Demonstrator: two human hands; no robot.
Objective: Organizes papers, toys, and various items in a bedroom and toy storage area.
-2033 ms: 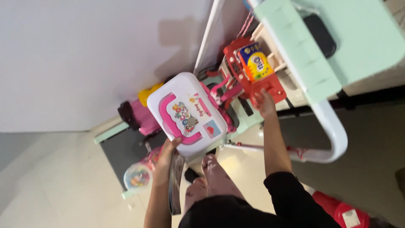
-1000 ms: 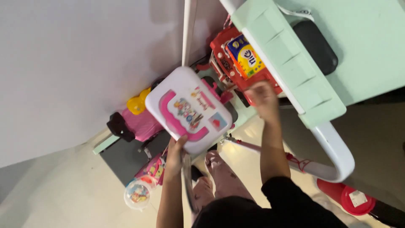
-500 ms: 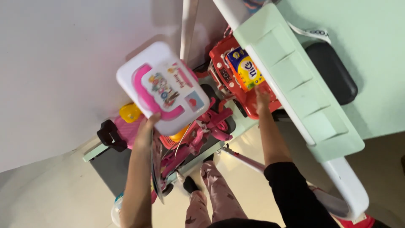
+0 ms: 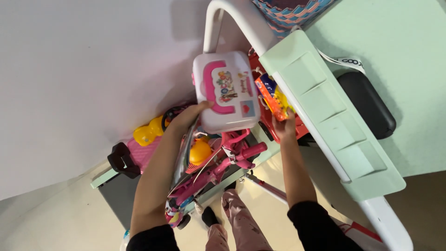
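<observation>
Nearest the camera, two bare forearms in black sleeves are reaching away over a glossy pale floor, with patterned pink trouser legs (image 4: 237,218) showing between them. Just beyond, a pink plastic toy scooter (image 4: 218,165) with rounded handlebar grips is lying tangled among other toys, a smooth yellow ball-like piece (image 4: 200,151) resting in it. To its left a pink and black ride-on toy (image 4: 134,155) with a glossy yellow duck-shaped piece (image 4: 147,132) is sitting against the matt white wall.

The left hand (image 4: 188,116) is curling around the lower left edge of a hard white plastic toy case (image 4: 226,90), a rounded box with a pink moulded handle and cartoon stickers, held up against the wall beside the white tubular frame (image 4: 218,14). The right hand (image 4: 283,125) is pinching the bottom of a glossy orange and yellow carton (image 4: 274,97), which is standing in a red plastic toy (image 4: 297,130), touching the case's right side. Farther right, a mint-green ridged panel (image 4: 325,107) is slanting across, with a black cushioned pad (image 4: 367,104) behind it.
</observation>
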